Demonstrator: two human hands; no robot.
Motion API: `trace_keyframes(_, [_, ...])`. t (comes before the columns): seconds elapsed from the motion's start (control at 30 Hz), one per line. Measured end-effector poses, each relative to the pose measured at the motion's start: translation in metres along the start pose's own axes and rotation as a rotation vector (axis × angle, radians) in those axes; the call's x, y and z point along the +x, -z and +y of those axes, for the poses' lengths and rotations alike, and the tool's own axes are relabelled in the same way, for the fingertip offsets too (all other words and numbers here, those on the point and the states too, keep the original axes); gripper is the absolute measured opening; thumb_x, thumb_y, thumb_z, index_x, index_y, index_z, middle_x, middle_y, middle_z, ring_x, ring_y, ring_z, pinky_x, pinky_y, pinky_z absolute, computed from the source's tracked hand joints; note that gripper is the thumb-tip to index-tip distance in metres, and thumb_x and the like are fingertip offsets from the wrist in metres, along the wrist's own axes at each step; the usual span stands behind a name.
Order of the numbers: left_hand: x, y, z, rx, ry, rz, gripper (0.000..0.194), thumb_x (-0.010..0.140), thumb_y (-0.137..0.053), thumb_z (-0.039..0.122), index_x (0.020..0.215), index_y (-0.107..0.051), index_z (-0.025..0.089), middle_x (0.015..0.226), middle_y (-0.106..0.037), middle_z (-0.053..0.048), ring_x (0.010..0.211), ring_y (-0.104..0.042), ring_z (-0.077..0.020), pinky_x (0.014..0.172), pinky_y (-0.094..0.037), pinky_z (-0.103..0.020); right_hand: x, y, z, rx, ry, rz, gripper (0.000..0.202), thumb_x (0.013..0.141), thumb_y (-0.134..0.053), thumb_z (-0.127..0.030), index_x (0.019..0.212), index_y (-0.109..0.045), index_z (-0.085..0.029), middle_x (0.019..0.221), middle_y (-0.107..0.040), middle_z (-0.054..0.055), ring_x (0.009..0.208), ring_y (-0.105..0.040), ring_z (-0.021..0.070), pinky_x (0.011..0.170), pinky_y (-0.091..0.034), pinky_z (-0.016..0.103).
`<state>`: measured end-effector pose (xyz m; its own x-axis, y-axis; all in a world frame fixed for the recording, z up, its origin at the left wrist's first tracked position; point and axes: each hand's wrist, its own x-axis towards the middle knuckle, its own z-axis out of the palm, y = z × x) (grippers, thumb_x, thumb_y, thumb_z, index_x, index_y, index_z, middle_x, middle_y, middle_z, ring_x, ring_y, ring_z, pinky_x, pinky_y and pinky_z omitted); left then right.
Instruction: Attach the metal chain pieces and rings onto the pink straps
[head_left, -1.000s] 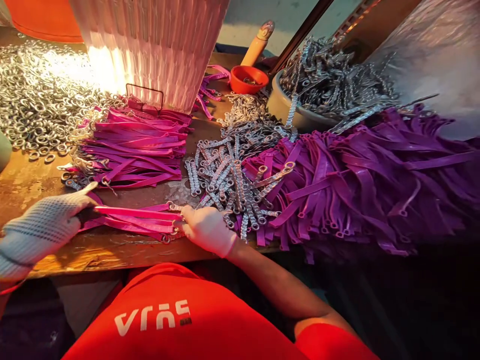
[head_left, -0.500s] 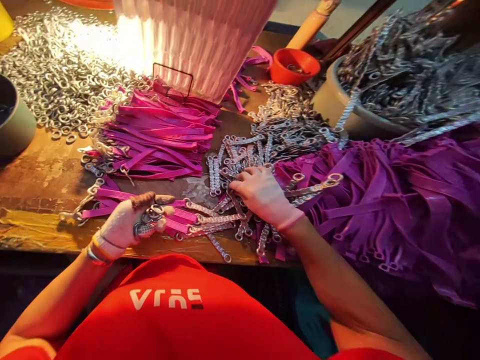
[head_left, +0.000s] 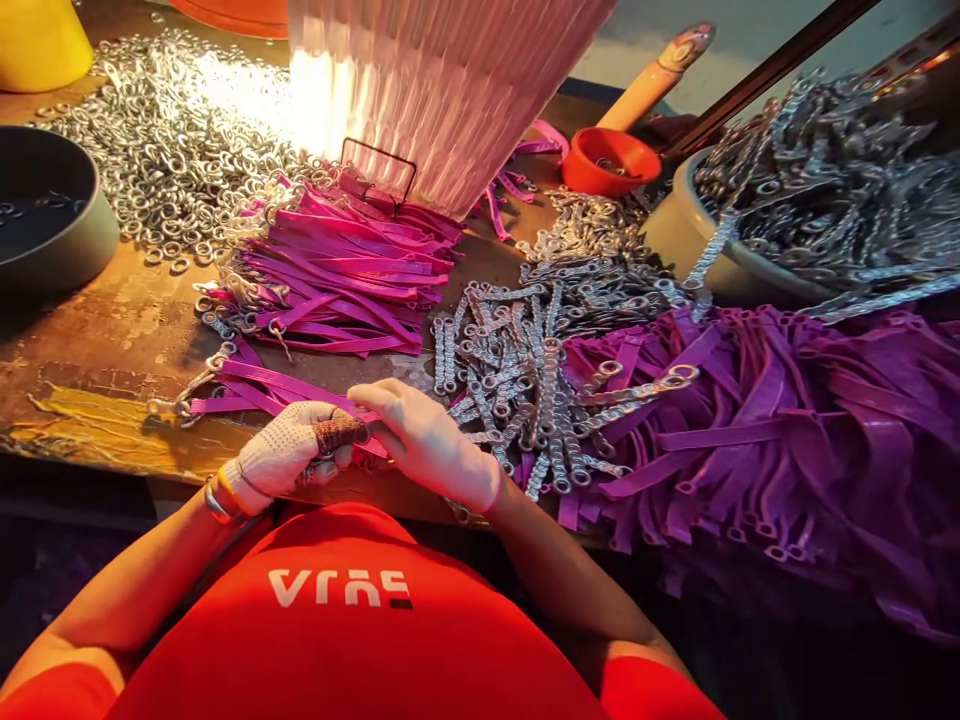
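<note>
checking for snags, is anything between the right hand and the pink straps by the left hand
Nothing visible: beside the left hand, the right hand is at the pink straps; its exact contact is hidden.

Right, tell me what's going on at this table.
A person in a red shirt has their gloved left hand and right hand together over pink straps; their fingers hide what they grip. Braided silvery links lie heaped right of the hands, with purple straps beyond. Loose metal rings are piled at the far left.
</note>
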<state>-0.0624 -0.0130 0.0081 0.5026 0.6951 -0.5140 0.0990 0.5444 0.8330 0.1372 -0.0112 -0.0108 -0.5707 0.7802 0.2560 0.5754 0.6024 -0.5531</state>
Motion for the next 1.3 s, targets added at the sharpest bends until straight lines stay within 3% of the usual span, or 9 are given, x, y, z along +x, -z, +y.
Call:
trace_keyframes(0.3, [-0.01,-0.007,-0.011,-0.02,-0.098,0.142,0.041,0.083,-0.071,0.054,0.077,-0.056,0.016,0.057,-0.054,0.004,0.04,-0.038,-0.005,0.037,-0.024,-0.017,-0.004,0.007,-0.011,0.055,-0.05,-0.035,0.022,0.101,-0.048,-0.026,0.103,-0.068,-0.018,0.09,-0.07,0.007,0.084,-0.062,0.0183,0.08,-0.046,0.03])
trace_keyframes(0.5, [-0.009,-0.014,-0.008,0.048,-0.102,0.009,0.038,0.088,-0.067,0.053,0.082,-0.053,0.018,0.059,-0.054,0.004,0.042,-0.039,-0.0057,0.038,-0.027,-0.017,-0.013,-0.001,-0.023,-0.104,-0.159,-0.06,0.035,0.099,-0.045,-0.028,0.073,-0.067,-0.019,0.072,-0.067,0.004,0.069,-0.059,0.016,0.07,-0.04,0.028])
trace_keyframes(0.67, [0.015,-0.022,0.002,-0.133,-0.067,0.014,0.038,0.09,-0.061,0.053,0.081,-0.046,0.02,0.056,-0.043,0.008,0.04,-0.032,-0.0057,0.039,-0.028,-0.018,-0.028,-0.012,-0.027,-0.022,-0.365,0.164,0.031,0.101,-0.041,-0.03,0.1,-0.068,-0.016,0.084,-0.072,0.008,0.077,-0.064,0.0187,0.072,-0.045,0.028])
trace_keyframes(0.77, [0.046,-0.021,0.021,0.335,-0.292,0.013,0.028,0.093,-0.058,0.045,0.085,-0.058,0.018,0.064,-0.056,0.001,0.052,-0.05,-0.011,0.05,-0.04,-0.021,-0.038,0.001,-0.018,0.081,-0.533,0.222,0.029,0.103,-0.042,-0.032,0.097,-0.068,-0.018,0.08,-0.072,0.005,0.072,-0.065,0.0172,0.07,-0.046,0.026])
trace_keyframes(0.87, [0.092,-0.024,0.046,1.019,-0.485,0.169,0.015,0.09,-0.059,0.025,0.098,-0.069,0.016,0.1,-0.069,-0.011,0.086,-0.067,-0.0217,0.076,-0.049,-0.029,-0.043,0.015,-0.005,0.077,-0.631,0.363,0.031,0.103,-0.043,-0.037,0.1,-0.068,-0.019,0.083,-0.072,0.004,0.075,-0.065,0.0179,0.072,-0.047,0.026])
trace_keyframes(0.97, [0.136,-0.036,0.064,1.314,-0.325,0.363,0.028,0.094,-0.048,0.016,0.114,-0.066,0.009,0.106,-0.068,-0.021,0.093,-0.07,-0.0312,0.081,-0.048,-0.039,-0.04,0.016,0.002,0.157,-0.629,0.35,0.032,0.102,-0.043,-0.038,0.1,-0.069,-0.019,0.082,-0.073,0.003,0.073,-0.066,0.0177,0.071,-0.049,0.026])
trace_keyframes(1.1, [0.15,-0.038,0.069,1.345,-0.238,0.424,0.029,0.093,-0.05,0.018,0.114,-0.065,0.007,0.094,-0.07,-0.021,0.087,-0.069,-0.0305,0.077,-0.048,-0.037,-0.033,0.01,0.005,0.206,-0.599,0.336,0.032,0.1,-0.046,-0.031,0.121,-0.066,-0.018,0.113,-0.076,0.008,0.098,-0.071,0.0209,0.088,-0.052,0.028])
trace_keyframes(1.2, [0.121,-0.022,0.065,1.092,-0.422,0.293,0.015,0.089,-0.059,0.023,0.096,-0.068,0.014,0.085,-0.069,-0.008,0.075,-0.064,-0.0197,0.067,-0.046,-0.027,-0.027,0.012,0.005,0.19,-0.566,0.363,0.034,0.1,-0.046,-0.029,0.126,-0.064,-0.017,0.118,-0.074,0.01,0.102,-0.071,0.0208,0.092,-0.051,0.029])
trace_keyframes(1.3, [0.074,-0.006,0.06,0.553,-0.364,0.179,0.022,0.092,-0.059,0.038,0.09,-0.063,0.017,0.061,-0.056,0.002,0.048,-0.047,-0.0109,0.046,-0.036,-0.021,-0.017,0.017,0.002,0.207,-0.435,0.374,0.03,0.101,-0.043,-0.027,0.122,-0.063,-0.018,0.114,-0.074,0.008,0.102,-0.07,0.018,0.093,-0.051,0.027])
